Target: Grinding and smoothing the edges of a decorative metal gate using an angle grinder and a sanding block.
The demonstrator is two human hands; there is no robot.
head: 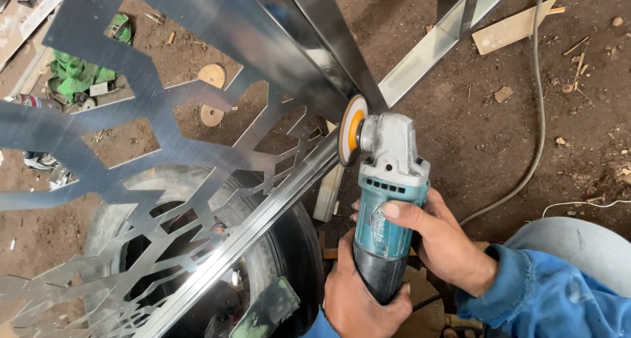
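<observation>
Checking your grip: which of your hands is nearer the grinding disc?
The right hand, wrapped around the teal angle grinder near its head; the left hand holds the rear.

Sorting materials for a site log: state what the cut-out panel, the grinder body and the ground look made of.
Cut-out panel: sheet metal, probably stainless steel, with a brushed, reflective sheen.
Grinder, held by left hand and right hand: teal body, seemingly plastic, matte; pale grey head looks like cast metal.
Ground: bare brown dirt, strewn with wood scraps.

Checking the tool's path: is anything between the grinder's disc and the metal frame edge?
Nothing visible: the disc of the angle grinder, held by left hand and right hand, sits right at the metal frame.
</observation>
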